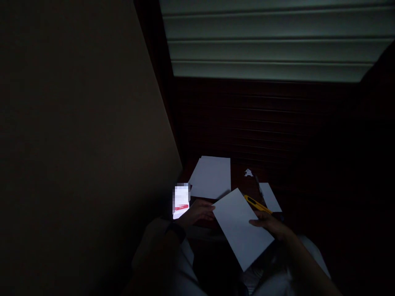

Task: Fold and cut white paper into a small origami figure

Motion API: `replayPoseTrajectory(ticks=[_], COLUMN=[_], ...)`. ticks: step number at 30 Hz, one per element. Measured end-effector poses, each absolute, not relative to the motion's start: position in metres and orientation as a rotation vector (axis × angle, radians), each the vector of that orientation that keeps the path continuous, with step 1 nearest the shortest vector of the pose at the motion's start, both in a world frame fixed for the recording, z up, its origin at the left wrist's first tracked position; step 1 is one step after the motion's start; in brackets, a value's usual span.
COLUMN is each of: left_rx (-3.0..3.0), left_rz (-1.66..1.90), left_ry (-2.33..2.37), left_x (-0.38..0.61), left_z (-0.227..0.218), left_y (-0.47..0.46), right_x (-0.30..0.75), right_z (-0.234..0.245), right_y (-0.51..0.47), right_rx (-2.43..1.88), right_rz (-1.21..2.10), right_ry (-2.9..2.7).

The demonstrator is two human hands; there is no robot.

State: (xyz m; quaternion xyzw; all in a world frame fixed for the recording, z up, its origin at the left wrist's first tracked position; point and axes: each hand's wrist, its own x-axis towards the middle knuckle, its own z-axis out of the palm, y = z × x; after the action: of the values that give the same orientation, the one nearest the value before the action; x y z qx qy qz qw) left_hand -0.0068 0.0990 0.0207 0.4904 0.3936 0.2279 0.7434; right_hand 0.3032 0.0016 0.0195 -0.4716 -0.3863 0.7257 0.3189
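The scene is very dark. A white sheet of paper (pixel 240 228) lies tilted across the near edge of a small dark table (pixel 239 181), partly over my lap. My left hand (pixel 197 212) touches its left edge, fingers stretched toward it. My right hand (pixel 270 225) rests on the sheet's right side with the thumb on top, gripping it. A yellow utility knife (pixel 256 204) lies just beyond the sheet, close to my right hand.
A second white sheet (pixel 212 176) lies at the table's back left. A narrow paper strip (pixel 270 197) and a small crumpled scrap (pixel 248 172) lie to the right. A lit phone screen (pixel 181 200) glows at the left edge. A wall stands left, window blinds (pixel 265 41) behind.
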Motion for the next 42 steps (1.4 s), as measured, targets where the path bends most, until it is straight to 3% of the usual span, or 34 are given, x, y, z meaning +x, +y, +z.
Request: replayPoseTrajectory(ticks=[42], left_rx=[1.152], left_rz=[0.356], left_ry=[0.690], left_x=[-0.012], left_z=[0.024], left_y=[0.101], right_x=[0.311], right_z=[0.008], right_y=[-0.001], right_rx=[-1.240], right_rz=[1.881], right_ry=[-0.912])
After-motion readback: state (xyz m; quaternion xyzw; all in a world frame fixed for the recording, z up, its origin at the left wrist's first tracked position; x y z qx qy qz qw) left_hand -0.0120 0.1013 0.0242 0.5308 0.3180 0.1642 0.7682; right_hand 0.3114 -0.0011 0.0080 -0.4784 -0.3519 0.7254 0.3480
